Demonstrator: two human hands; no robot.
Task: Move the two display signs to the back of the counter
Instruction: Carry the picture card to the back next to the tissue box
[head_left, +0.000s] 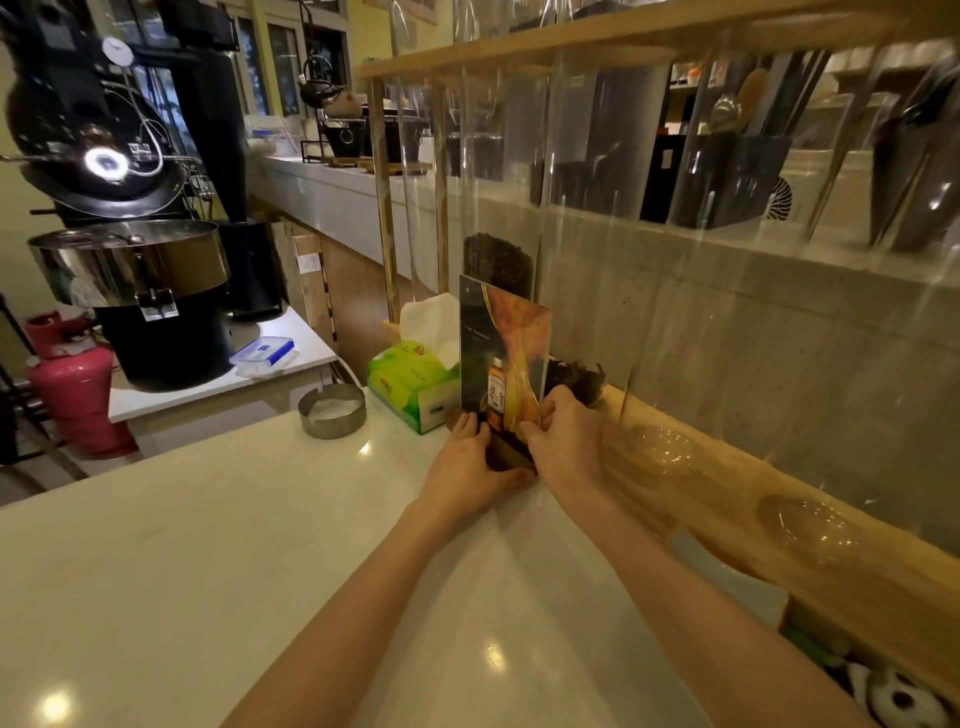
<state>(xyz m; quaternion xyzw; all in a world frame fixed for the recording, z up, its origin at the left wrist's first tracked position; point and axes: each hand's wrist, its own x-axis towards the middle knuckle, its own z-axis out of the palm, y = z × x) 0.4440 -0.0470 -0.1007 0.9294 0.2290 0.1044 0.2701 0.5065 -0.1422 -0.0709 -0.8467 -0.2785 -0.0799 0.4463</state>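
A tall display sign (501, 348), a dark poster with an orange swirl and a bottle in a clear panel, stands upright on a dark wooden base at the far side of the white counter (208, 545). My left hand (467, 462) grips the left of the base. My right hand (563, 436) holds the right lower edge of the sign. Only this one sign can be made out; whether a second stands behind it I cannot tell.
A green tissue box (410, 382) sits just left of the sign, with a round metal ashtray (332, 410) further left. A wooden rack (779, 530) holding tall clear tubes runs along the right. A coffee roaster (130, 249) and a red gas cylinder (72, 379) stand at far left.
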